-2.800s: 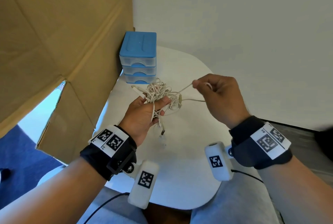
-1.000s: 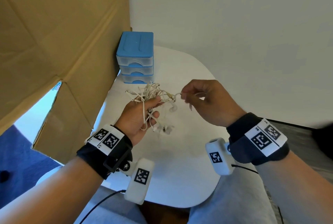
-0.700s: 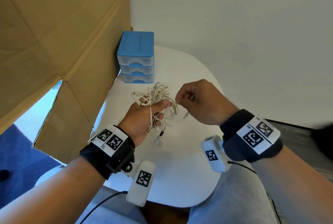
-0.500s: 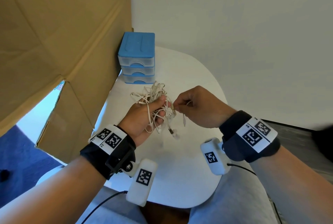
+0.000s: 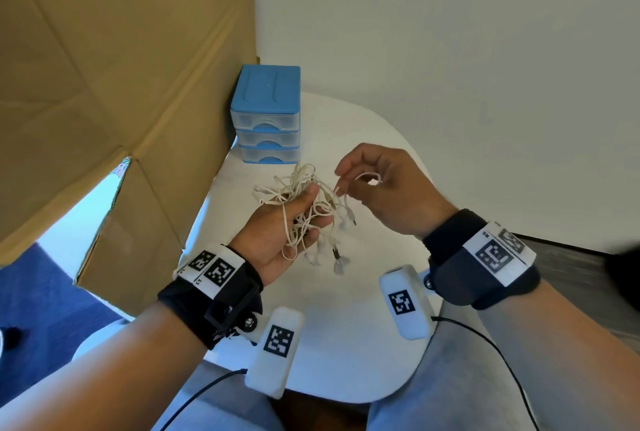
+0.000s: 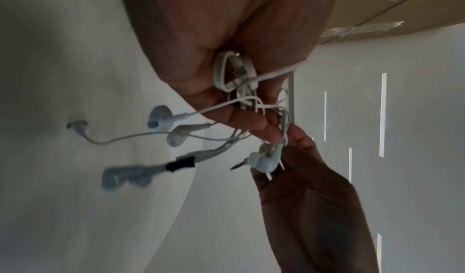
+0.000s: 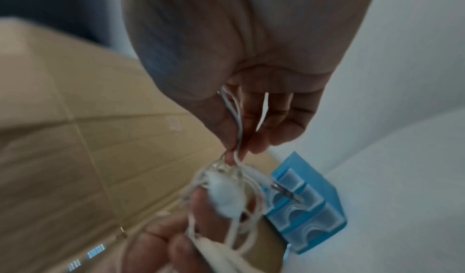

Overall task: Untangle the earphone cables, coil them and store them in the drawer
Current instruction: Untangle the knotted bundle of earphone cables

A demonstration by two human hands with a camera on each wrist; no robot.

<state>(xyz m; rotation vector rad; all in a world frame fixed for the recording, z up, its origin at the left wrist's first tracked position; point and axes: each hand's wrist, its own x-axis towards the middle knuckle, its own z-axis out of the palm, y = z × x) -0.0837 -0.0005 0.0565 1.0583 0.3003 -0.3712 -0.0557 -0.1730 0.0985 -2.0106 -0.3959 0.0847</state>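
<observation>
Your left hand (image 5: 277,233) is held palm up above the table, thumb pressed down and fingers (image 6: 254,121) curled around the tangled earphone cables (image 5: 304,195). Your right hand (image 5: 391,191) sits just beside it, back of the hand facing up, thumb and forefinger pinching a single strand (image 7: 236,126) pulled out of the tangle while the other fingers hang loosely bent. Both forearms reach in from the bottom, each wrist wrapped in a black band carrying a white camera unit
</observation>
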